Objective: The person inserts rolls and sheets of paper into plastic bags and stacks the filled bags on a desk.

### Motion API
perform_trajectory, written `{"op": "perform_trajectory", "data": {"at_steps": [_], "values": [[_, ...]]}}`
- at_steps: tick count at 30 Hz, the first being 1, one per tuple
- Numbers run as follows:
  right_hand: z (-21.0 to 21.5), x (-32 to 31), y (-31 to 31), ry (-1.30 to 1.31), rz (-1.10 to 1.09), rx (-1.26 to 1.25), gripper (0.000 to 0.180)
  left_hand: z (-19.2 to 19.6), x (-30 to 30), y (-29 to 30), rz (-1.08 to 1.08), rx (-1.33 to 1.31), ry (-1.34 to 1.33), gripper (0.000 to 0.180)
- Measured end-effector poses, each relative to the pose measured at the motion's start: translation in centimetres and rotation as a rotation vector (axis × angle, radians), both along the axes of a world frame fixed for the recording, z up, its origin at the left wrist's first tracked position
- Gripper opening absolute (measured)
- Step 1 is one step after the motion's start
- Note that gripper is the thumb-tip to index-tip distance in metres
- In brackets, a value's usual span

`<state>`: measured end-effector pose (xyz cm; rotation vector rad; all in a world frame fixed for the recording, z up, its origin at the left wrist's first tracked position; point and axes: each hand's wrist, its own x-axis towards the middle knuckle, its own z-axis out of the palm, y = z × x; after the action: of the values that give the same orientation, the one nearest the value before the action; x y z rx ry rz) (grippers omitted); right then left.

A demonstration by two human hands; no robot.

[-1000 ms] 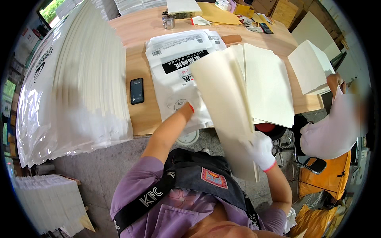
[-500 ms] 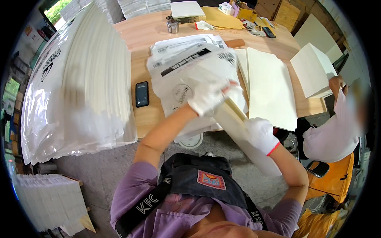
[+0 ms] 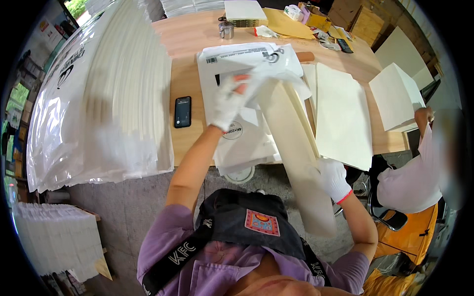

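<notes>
Gripping: left hand, gloved, pinches the white plastic mailer bag at its mouth.
Right hand: gloved, closed on the lower edge of the cream card sheets.
Sheets: long, pale, tilted, upper end inside the bag.
Table: wooden, under the bag.

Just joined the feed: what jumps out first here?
A long cream sheet bundle slants across the middle, its lower end gripped by the gloved right hand while the gloved left hand holds the mouth of a white plastic bag at its top. At left, a huge bagged stack of cream sheets covers the wooden table.
</notes>
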<state>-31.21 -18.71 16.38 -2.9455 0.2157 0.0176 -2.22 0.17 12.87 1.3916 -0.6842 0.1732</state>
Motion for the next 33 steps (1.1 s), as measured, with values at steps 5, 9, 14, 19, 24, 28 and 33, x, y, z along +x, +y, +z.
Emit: {"op": "perform_trajectory", "data": {"at_steps": [5, 9, 14, 19, 24, 28, 33], "values": [[0.2, 1.1, 0.0, -0.066, 0.045, 0.004, 0.025, 0.6, -10.6, -5.7, -0.571, 0.057, -0.645, 0.018], [0.3, 0.5, -2.1, -0.164, -0.212, 0.629, 0.024, 0.2, -14.0, 0.8, -1.006, 0.168, 0.297, 0.011], [-0.8, 0.1, -4.5, -0.401, -0.542, 1.407, 0.026, -10.3, -7.9, 7.4, -0.463, 0.038, 0.646, 0.011], [-4.1, 4.3, -7.8, -0.246, -0.328, 0.603, 0.025, 1.6, -12.2, -1.5, -0.570, 0.252, -0.487, 0.019], [-5.9, 8.7, -0.1, -0.307, -0.038, 0.051, 0.024, 3.4, -15.6, -6.9, -0.465, 0.189, -0.667, 0.020], [-4.8, 9.3, 4.7, -0.387, 0.083, -0.215, 0.024, 2.9, -17.1, -6.6, -0.456, 0.374, -0.608, 0.010], [-4.1, 6.8, 6.9, -0.535, 0.033, -0.236, 0.024, 4.0, -9.2, -3.4, -0.475, 0.583, -0.292, 0.011]]}}
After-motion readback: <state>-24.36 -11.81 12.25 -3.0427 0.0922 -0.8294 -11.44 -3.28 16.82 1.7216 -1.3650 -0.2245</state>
